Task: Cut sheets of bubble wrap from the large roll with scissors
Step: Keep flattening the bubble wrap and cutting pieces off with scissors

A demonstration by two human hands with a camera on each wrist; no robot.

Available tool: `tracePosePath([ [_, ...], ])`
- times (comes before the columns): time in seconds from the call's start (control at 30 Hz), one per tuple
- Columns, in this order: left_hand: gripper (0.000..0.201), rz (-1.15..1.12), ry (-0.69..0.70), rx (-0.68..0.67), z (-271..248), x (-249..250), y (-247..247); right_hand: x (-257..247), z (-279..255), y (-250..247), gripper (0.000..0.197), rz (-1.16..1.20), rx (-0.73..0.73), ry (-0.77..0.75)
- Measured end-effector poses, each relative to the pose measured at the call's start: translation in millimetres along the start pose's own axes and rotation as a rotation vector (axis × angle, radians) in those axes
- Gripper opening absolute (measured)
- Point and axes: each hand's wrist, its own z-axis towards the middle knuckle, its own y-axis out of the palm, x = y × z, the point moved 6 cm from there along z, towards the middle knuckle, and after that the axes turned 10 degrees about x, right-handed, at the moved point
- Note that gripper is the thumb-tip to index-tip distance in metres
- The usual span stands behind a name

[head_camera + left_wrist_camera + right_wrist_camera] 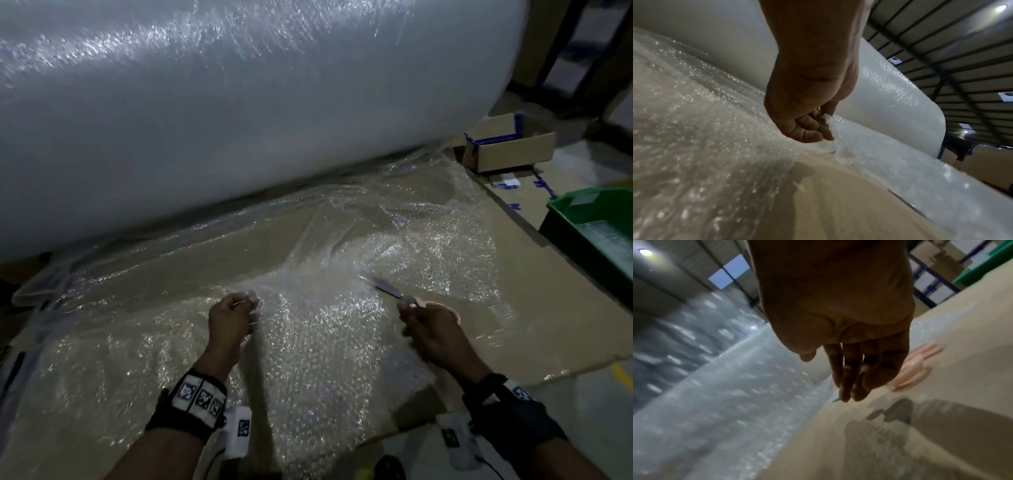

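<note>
Bubble wrap sheet [308, 308]: unrolled from large roll [222, 120], spread over flat cardboard [513, 308] on floor; apparently still joined to roll at far edge.
Scissors [388, 290]: blades entered into sheet from right side, pointing toward roll; pink handles.
Right hand [433, 337]: fingers curled round scissor handles in head view; wrist view blurred, grip unclear there.
Left hand [231, 322]: fingers clamped on bunched fold of wrap, pulling it taut left of blades.
Progress, judged: cut begun, short slit only; most of the sheet's span uncut, sheet not yet freed.
Surroundings: open cardboard box [510, 147] and green bin [589, 219] at right.
</note>
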Motion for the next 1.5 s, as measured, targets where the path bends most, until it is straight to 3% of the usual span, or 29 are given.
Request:
tracePosePath([
  [0.07, 0.007, 0.015, 0.004, 0.003, 8.0, -10.9, 0.7, -6.8, -8.0, 16.1, 0.092, -0.007, -0.139, 0.097],
  [0.17, 0.005, 0.046, 0.029, 0.035, 12.1, -11.8, 2.8, -13.9, -16.3, 31.9, 0.046, -0.174, -0.222, 0.119],
  [0.33, 0.006, 0.079, 0.048, 0.044, 21.3, -6.6, 0.9, -19.0, -19.5, 43.2, 0.028, -0.177, -0.171, 0.140],
  [0.47, 0.004, 0.093, -0.014, 0.000, 32.2, -13.7, -4.8, -33.6, -16.7, 43.7, 0.010, -0.162, -0.146, 0.040],
  [0.6, 0.008, 0.197, 0.022, 0.009, 49.6, -23.4, -17.7, -47.7, -10.6, 28.0, 0.005, -0.029, -0.064, 0.020],
  [0.67, 0.010, 0.214, 0.036, 0.008, 51.7, -23.8, -22.2, -57.5, -8.0, 19.6, 0.014, -0.004, -0.032, 0.013],
  [0.8, 0.020, 0.289, 0.122, -0.019, 51.7, -21.6, -27.0, -74.8, -4.1, 7.4, 0.019, -0.042, -0.002, 0.026],
  [0.87, 0.014, 0.354, 0.169, -0.025, 50.9, -17.0, -30.1, -78.0, -1.3, 3.8, 0.016, -0.100, 0.024, 0.027],
  [1.03, 0.047, 0.620, 0.484, -0.009, 22.9, 17.5, -24.5, -71.9, 2.3, 6.1, 0.014, -0.238, -0.010, 0.064],
  [1.1, 0.053, 0.686, 0.582, -0.100, 7.2, 25.2, -12.9, -58.1, 3.8, 15.6, 0.008, -0.245, -0.080, 0.093],
  [1.2, 0.050, 0.770, 0.634, -0.287, -10.6, 26.3, 9.7, -40.4, 1.5, 27.0, 0.022, -0.317, -0.136, 0.075],
  [1.33, 0.049, 0.907, 0.766, -0.482, -38.1, 32.4, 45.3, -40.4, -4.8, 30.1, 0.011, -0.332, -0.130, 0.060],
  [1.5, 0.059, 1.165, 0.805, -0.767, -65.0, 7.0, 79.9, -48.3, -10.8, 28.8, 0.018, -0.241, -0.089, 0.064],
])
